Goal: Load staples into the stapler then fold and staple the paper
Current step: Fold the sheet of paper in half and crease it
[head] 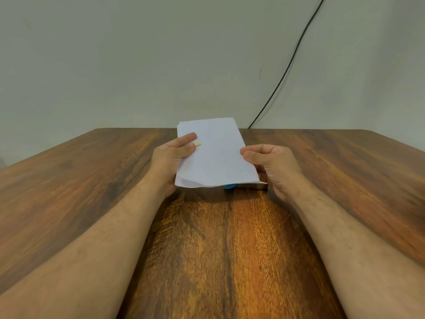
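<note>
Dark, reddish-brown wooden table (218,249) with strong grain fills the lower view; pale grey-green wall (138,54) behind it. Thin black cable (292,58) runs down the wall from 1 o'clock to the table's far edge.

Folded white sheet of paper (216,157): long rectangle, far end pointing to 12 o'clock, held above the table near its centre. Near edge shows layers parted slightly and curling, so at least two thicknesses. Faint crease lines across the upper face.

Small yellow-tan tab (197,144) shows on the paper at the left fingertips, at 9 o'clock of the sheet; what it is cannot be told.

Stapler (248,186), metal with a blue end, lies on the table under the paper's near edge at 5 o'clock; only a silver strip and the blue tip show, the rest hidden by the sheet and the right hand.

Left hand (174,157) grips the paper's left edge, thumb on top, fingers curled beneath. Right hand (271,164) pinches the right edge at 3 o'clock, thumb over, fingers folded under. Paper sits between both hands, both bare forearms reaching in from 7 and 5 o'clock.
</note>
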